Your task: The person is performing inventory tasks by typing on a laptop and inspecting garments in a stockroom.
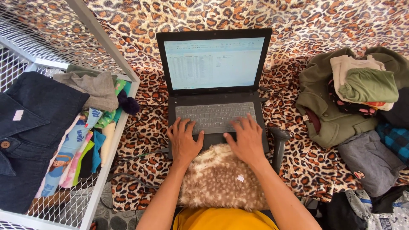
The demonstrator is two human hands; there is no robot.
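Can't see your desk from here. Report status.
Left hand and right hand open, fingers on laptop keyboard. Spotted fur piece under wrists. Nothing blocking.

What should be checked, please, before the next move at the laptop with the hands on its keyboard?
1. Left hand on the keyboard: ok, fingers rest on the lower left keys.
2. Right hand on the keyboard: ok, fingers spread over the lower right keys.
3. Laptop open with its screen lit: ok, a table of rows shows.
4. Spotted furry garment clear of the keys: ok, it lies under the wrists, below the key rows.
5. Black handheld device clear of the right hand: ok, it sits beside the laptop, apart.
6. Which key each finger presses: cannot tell.
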